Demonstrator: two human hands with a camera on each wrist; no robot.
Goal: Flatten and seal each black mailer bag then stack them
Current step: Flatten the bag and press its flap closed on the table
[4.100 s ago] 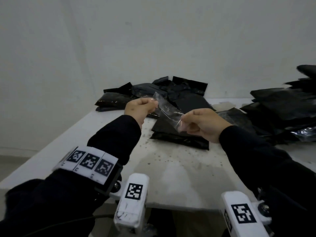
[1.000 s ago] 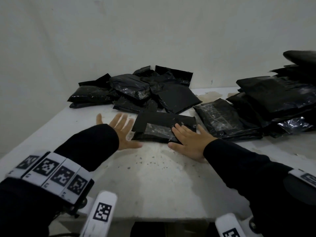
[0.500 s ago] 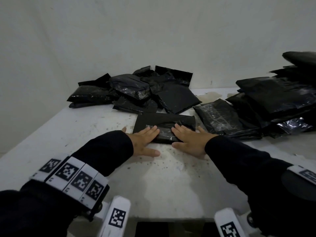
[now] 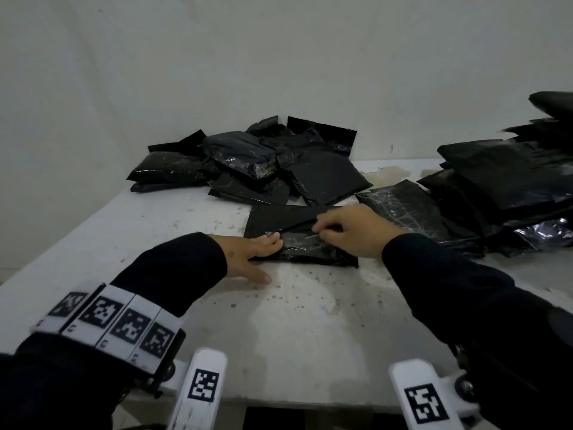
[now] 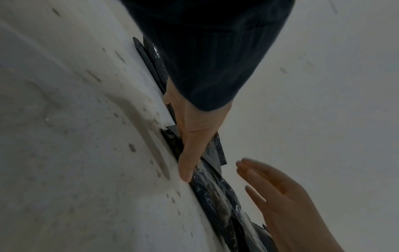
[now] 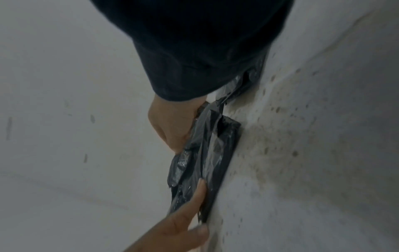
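Mailer (image 4: 297, 240) is lying flat mid-worktop (image 4: 279, 321), near the front edge. Its left end is being pressed down by the left hand (image 4: 248, 256), grip released, fingers straight. Its flap is being pinched by the right hand (image 4: 350, 231), grip grasping the flap. More mailers are piled behind (image 4: 248, 162) and to the right (image 4: 496, 187).

L hand (image 5: 287, 201) at lower right, fingers straight, blurred, just off black mailer bag (image 5: 213, 191); R hand (image 5: 192, 134) in dark sleeve (image 5: 205, 51) lies along bag's edge w/ fingertip on speckled white table (image 5: 75, 136).
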